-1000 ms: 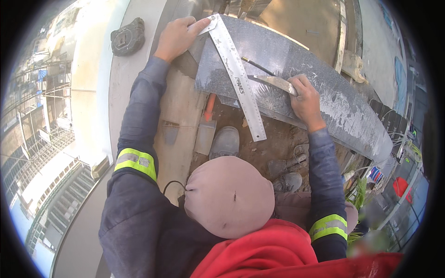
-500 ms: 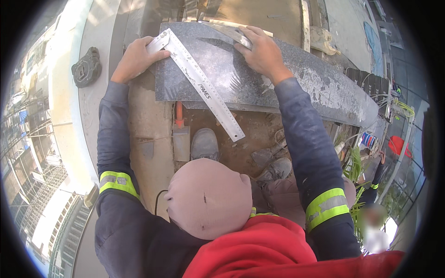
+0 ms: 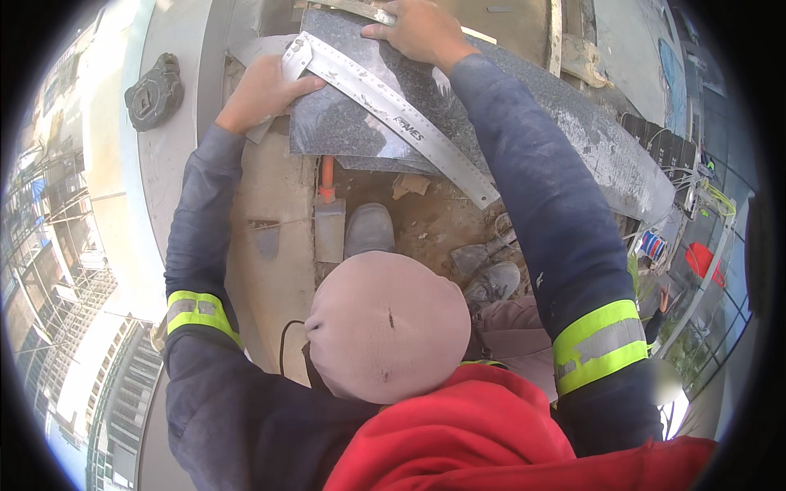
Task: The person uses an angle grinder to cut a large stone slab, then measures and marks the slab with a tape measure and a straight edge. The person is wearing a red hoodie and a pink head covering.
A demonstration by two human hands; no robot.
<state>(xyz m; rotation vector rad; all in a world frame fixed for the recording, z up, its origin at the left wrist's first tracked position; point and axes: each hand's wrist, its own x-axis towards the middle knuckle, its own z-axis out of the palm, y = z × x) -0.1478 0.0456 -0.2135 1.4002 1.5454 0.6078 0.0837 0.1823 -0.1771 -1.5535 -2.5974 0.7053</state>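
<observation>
My left hand (image 3: pixel 266 92) is closed on the stock of a metal try square (image 3: pixel 393 112), thumb on top. Its stock sits by the left end of a grey speckled stone slab (image 3: pixel 524 106). The ruled blade slants across the slab toward me, its tip past the near edge. At the far edge my right hand (image 3: pixel 419 31) has its fingers closed on a narrow, light-coloured strip (image 3: pixel 360 10). The strip's exact kind is unclear, and its far part runs out of the picture.
Below the slab lie an orange-handled trowel (image 3: pixel 329 221) and a broken brown chip (image 3: pixel 411 185). My shoes (image 3: pixel 370 231) stand there too. A dark, dusty tape-measure-like case (image 3: pixel 154 92) sits on the left ledge. A red bucket (image 3: pixel 702 260) and cables (image 3: pixel 712 196) are at the right.
The view has shifted. My right hand has moved farther away and left along the slab with the strip. The square's blade now lies at a shallower angle, still held by my left hand.
</observation>
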